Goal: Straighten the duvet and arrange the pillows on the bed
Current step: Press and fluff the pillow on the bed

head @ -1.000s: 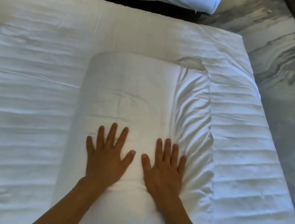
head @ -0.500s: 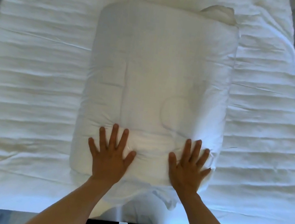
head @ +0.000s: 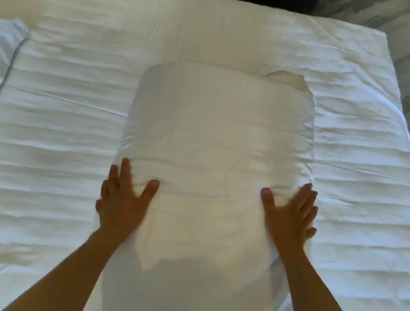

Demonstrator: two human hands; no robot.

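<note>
Pillow [head: 213,161] lengthwise, pointing away

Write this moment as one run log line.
left hand: flat on pillow left side | right hand: flat on right side | bed: under pillow

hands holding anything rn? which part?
Nothing gripped. The left hand and right hand press, fingers straight, against the left and right side edges of the pillow lying on the duvet.
</note>
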